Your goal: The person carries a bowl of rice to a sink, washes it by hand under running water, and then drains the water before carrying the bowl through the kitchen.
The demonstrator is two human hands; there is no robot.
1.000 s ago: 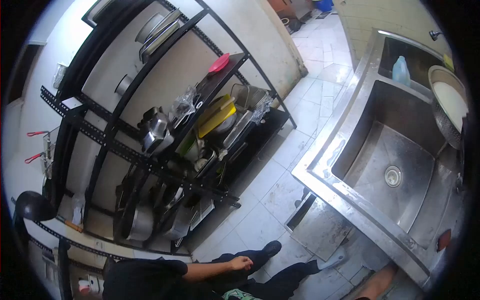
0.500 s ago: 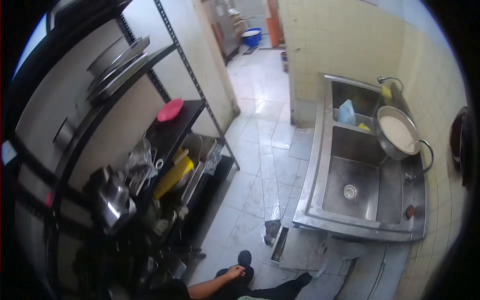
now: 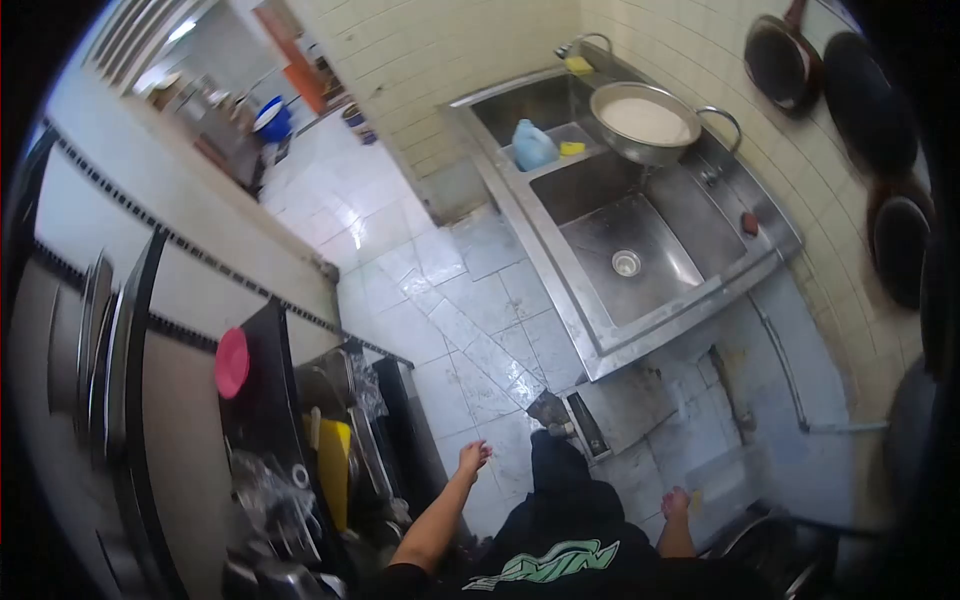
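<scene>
My left hand [image 3: 475, 457] hangs over the tiled floor in front of the shelf, its fingers loosely bent and apart, with nothing seen in it. Low on the other side, my right hand [image 3: 676, 502] is also free of any object, its fingers loosely curled and small in the view. Neither hand touches anything. The steel double sink [image 3: 640, 250] stands ahead to the right. On its back ledge rests a large metal bowl [image 3: 645, 125] of whitish contents. A blue jug [image 3: 534, 146] and a yellow sponge [image 3: 572, 148] sit between the basins.
On the left, a black shelf rack [image 3: 265, 345] carries a pink dish [image 3: 232, 362], a yellow board [image 3: 334, 472] and metal pans. Dark pans [image 3: 782, 62] hang on the right wall. A floor drain [image 3: 588, 424] lies near my feet. A doorway shows a blue tub [image 3: 271, 120].
My view has turned right and down, so the sink sits further left and more hanging pans show. My right hand has come into view; my left hand is higher in the frame.
</scene>
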